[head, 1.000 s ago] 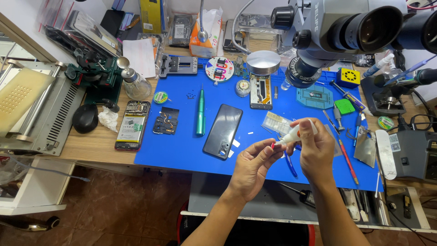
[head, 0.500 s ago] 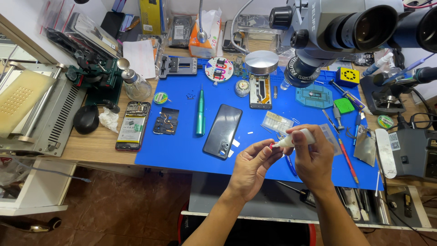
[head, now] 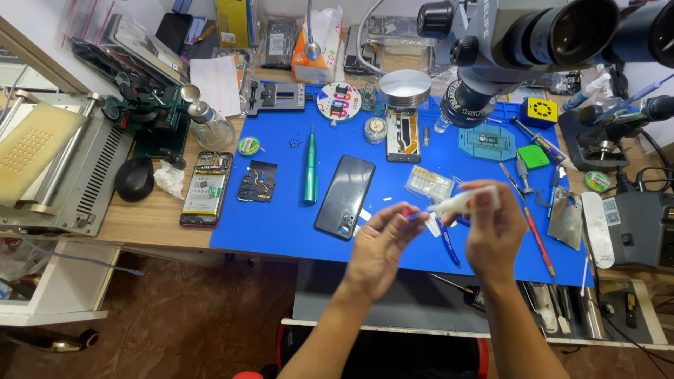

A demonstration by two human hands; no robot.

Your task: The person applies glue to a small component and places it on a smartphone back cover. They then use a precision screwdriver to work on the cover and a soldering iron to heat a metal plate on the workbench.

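Above the blue work mat (head: pixel 281 224), near the dark phone (head: pixel 345 196) lying face down, the right hand (head: pixel 491 231) gripped a small white tube (head: pixel 460 203) by its body while the left hand (head: pixel 379 245) pinched closed on its red cap (head: pixel 406 210).

both forearms are bare with no sleeves in view, the left hand (head: pixel 379 247) and the right hand (head: pixel 491 231) wear no gloves, and no ring, watch or bracelet shows, though both hands look blurred.
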